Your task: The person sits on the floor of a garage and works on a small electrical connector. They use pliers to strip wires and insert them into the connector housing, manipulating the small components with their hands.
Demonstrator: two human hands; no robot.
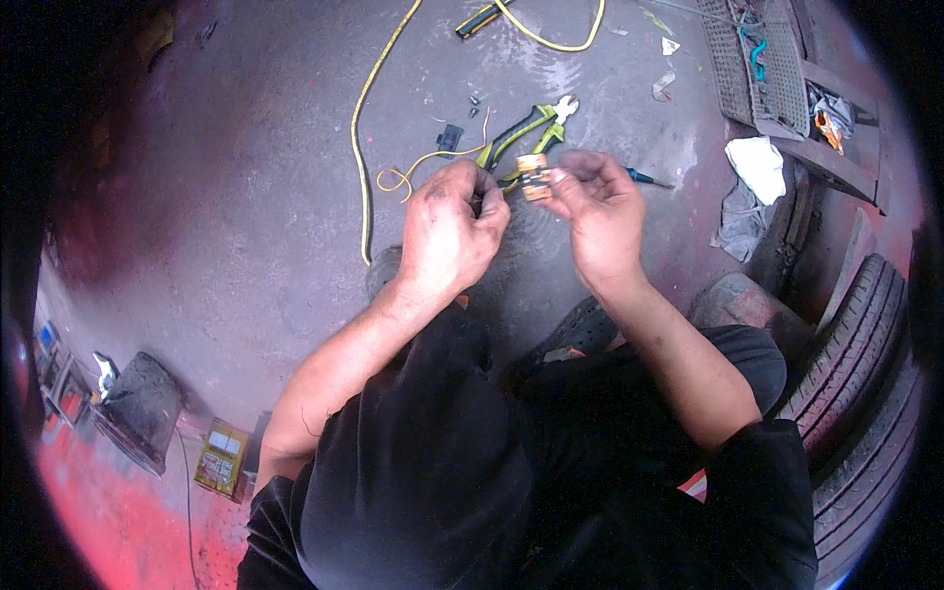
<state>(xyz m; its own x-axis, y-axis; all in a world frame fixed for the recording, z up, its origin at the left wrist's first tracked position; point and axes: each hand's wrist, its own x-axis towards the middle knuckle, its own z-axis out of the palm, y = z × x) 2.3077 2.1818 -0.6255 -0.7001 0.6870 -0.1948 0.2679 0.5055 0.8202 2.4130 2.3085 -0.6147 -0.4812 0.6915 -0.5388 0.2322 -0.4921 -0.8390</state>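
My right hand (608, 218) pinches a small block of brass-coloured and black parts (534, 185) between thumb and fingers. Close by on the left, my left hand (454, 218) is closed, its fingertips drawn together. Whatever it grips is hidden behind the knuckles. A thin yellow wire (398, 177) loops on the floor just beyond that hand. Past both hands lie green-and-black cutting pliers (526, 126), jaws pointing away and handles spread, partly covered by the hands. Near them are a small black plastic piece (449, 138) and tiny screw-like bits (475, 101).
A dark screwdriver (644, 179) lies right of my right hand. A thick yellow cable (363, 128) crosses the floor, with a yellow-and-black tool (479, 20) far off. Rags (755, 169) hang by a metal frame at right, above tyres (848, 344). A yellow box (222, 457) sits lower left.
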